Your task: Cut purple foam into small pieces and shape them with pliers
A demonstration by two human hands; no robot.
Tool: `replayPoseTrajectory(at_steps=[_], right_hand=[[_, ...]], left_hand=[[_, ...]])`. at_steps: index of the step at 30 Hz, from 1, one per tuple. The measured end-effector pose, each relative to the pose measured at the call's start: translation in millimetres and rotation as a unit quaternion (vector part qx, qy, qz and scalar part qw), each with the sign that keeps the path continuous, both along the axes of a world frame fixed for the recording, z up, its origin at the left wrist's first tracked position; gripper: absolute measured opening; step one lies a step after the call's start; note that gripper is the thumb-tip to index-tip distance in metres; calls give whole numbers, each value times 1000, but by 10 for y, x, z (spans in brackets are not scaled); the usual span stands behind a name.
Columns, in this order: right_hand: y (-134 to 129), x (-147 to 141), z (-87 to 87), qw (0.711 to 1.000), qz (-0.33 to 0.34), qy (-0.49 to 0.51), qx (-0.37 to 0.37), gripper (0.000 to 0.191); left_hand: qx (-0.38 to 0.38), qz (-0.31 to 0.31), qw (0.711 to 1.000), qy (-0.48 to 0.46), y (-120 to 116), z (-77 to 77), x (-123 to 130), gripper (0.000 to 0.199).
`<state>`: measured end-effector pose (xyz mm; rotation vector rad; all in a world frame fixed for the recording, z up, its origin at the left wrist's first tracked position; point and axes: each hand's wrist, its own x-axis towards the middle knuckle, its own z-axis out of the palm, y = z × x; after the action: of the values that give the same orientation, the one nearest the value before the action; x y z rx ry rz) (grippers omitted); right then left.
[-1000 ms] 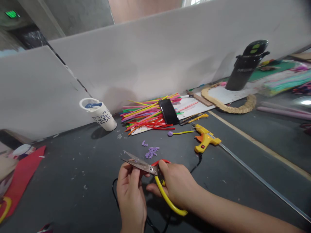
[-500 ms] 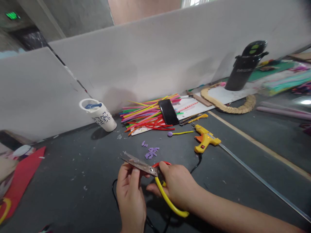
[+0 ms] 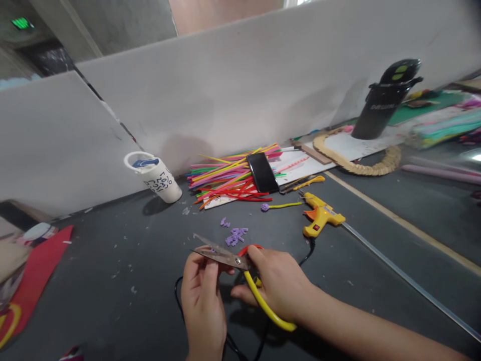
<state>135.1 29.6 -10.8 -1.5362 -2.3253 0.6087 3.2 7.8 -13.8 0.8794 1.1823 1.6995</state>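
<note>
My right hand (image 3: 276, 281) grips the red and yellow handles of the scissors (image 3: 225, 257), whose blades stand slightly apart and point left. Beside and under the blades, my left hand (image 3: 204, 296) has its fingers pinched together; a tiny purple bit shows between the blades, but what the fingers hold is mostly hidden. Just beyond the scissors lie small purple pieces (image 3: 236, 236) on the dark table (image 3: 150, 311). Farther back rests a yellow-green stem with a purple ball end (image 3: 265, 207).
A yellow glue gun (image 3: 321, 215) with a clear stick lies at right, its black cord running under my hands. Behind are colourful pipe cleaners (image 3: 221, 175), a phone (image 3: 262, 173), a white cup (image 3: 161, 183), a braided ring (image 3: 361, 168) and a black bottle (image 3: 379, 113). Red sheet (image 3: 41, 281) at left.
The view has shifted slightly, moving the table items a little to the right. The scissor blades look slightly wider apart, and both hands keep nearly the same pose.
</note>
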Motion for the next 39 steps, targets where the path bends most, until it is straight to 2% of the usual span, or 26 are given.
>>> replayPoseTrajectory(at_steps=[15, 25, 36, 39], right_hand=[[-15, 0, 4, 999, 4, 3, -35, 58], [-27, -24, -14, 999, 4, -16, -35, 58], [-40, -35, -10, 998, -1, -35, -45, 61], [-30, -34, -19, 998, -5, -35, -46, 57]], left_hand=[[-5, -2, 996, 88, 20, -76, -83, 9], [-7, 10, 997, 71, 28, -19, -42, 9], [-6, -15, 996, 86, 12, -65, -80, 9], [-3, -14, 996, 90, 14, -61, -81, 8]])
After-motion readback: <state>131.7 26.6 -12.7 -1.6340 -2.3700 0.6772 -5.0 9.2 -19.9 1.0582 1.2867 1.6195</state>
